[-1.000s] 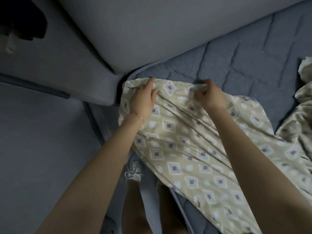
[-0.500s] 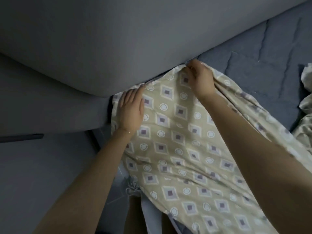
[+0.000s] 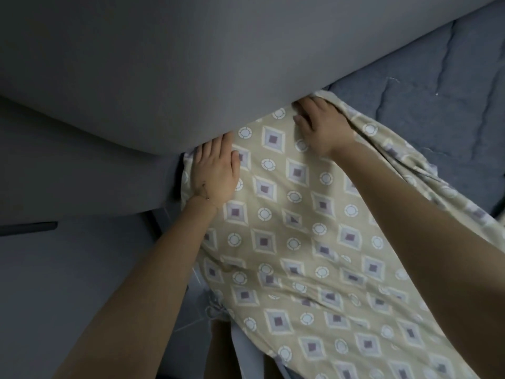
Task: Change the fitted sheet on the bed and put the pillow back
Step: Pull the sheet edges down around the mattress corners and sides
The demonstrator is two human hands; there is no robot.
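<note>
A beige fitted sheet (image 3: pixel 295 242) with purple diamonds and white rings lies over the near-left corner of the blue quilted mattress (image 3: pixel 437 91). My left hand (image 3: pixel 216 173) rests flat on the sheet at that corner, fingertips under the edge of the grey padded headboard (image 3: pixel 164 64). My right hand (image 3: pixel 322 127) presses the sheet's top edge against the foot of the headboard, its fingers partly tucked into the gap and hidden. No pillow is in view.
The grey headboard fills the upper half of the view. A grey bed frame side (image 3: pixel 82 173) and grey floor (image 3: pixel 68 283) lie to the left. Bunched sheet folds (image 3: pixel 410 165) trail to the right over bare mattress. My legs show below.
Both hands have pushed the sheet's edge up the mattress to the headboard. The left hand went from gripping the edge to lying flat; the right hand now tucks it at the gap.
</note>
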